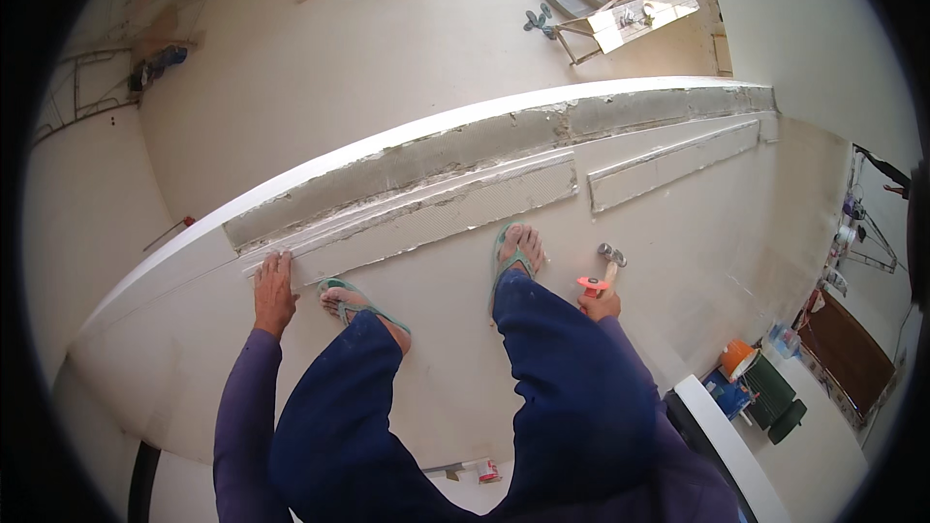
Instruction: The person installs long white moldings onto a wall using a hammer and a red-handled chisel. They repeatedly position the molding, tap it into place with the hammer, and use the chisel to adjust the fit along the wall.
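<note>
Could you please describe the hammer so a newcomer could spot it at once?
From the long grey strip, look down the picture to the green flip-flop on the right foot. Further right, the right grip holds the hammer, whose metal head and pale handle set it apart from the red object beside it.

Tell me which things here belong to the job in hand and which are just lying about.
Likely part of the job:
Hammer, in the right hand
Red-orange object, at the same hand
Ridged strip, left hand at its left end
Plain strip, further right

Seemingly lying about:
Orange bucket, right
Red-and-white container, lower edge
Plank-topped bench, upper right
</note>
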Demonstrator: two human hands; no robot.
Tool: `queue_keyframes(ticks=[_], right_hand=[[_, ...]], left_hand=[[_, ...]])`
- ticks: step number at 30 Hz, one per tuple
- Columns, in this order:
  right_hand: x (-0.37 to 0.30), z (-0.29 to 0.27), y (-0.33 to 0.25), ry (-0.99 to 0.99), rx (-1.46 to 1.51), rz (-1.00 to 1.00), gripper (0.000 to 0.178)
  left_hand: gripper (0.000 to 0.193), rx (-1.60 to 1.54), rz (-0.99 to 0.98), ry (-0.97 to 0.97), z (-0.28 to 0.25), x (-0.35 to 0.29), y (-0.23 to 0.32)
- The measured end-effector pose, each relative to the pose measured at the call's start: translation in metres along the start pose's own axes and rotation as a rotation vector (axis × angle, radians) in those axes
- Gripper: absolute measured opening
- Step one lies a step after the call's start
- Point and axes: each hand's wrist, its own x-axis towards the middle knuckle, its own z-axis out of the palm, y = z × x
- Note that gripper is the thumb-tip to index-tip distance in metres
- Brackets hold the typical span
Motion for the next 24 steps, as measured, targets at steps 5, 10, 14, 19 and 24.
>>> queue_keyframes(ticks=[5, 10, 14, 19, 24], right_hand=[[-0.075, -0.065, -0.025, -0.091, -0.122, -0.023, 0.043], [-0.163, -0.160, -0.036, -0.205, -0.273, -0.058, 0.043], [-0.230, -0.243, -0.011, -0.359, -0.277, -0.019, 0.036], [-0.307, -0.344, -0.047, -0.518, -0.292, -0.120, 0.036], [-0.394, -0.405, -0.109, -0.515, -0.385, -0.339, 0.033]], left_hand=[[0.049, -0.317, 0.070, 0.011, -0.046, -0.022, 0.030], [0.029, -0.639, -0.018, 0.049, -0.088, -0.091, 0.110], [0.039, -0.986, -0.191, 0.009, -0.155, -0.208, 0.203], [0.016, -1.314, -0.111, 0.152, -0.220, -0.358, 0.308], [0.041, -1.488, 0.098, -0.052, -0.269, -0.447, 0.356]])
